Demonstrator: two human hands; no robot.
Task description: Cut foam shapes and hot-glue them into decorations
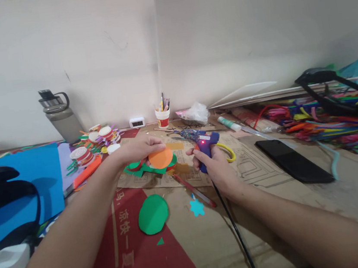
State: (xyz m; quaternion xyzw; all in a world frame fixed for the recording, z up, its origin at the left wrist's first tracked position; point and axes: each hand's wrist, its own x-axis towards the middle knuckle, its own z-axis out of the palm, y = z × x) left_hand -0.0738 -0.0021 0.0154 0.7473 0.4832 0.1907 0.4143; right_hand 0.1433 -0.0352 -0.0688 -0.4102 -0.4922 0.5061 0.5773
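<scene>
Between the thumb and fingers of my left hand (143, 148) is an orange paper circle (161, 158), held above a green paper piece (152, 170) with red rounds on it. My right hand (217, 164) is wrapped around the handle of a blue glue gun (205, 148), its red light lit and its nozzle pointing left. A black cord (233, 220) runs from the gun down toward me. Closer to me lie a green paper oval (153, 214), a small blue paper flower (196, 207) and a pen (195, 189). A yellow tape ring (228, 152) shows behind my right hand.
A grey bottle (62, 118), a white digital clock (137, 122) and a cup of pens (163, 117) stand along the back wall. Paper crafts (84, 156) lie at left, beside blue sheets (49, 180). At right are a black phone (293, 160) and colourful pipe cleaners (315, 124).
</scene>
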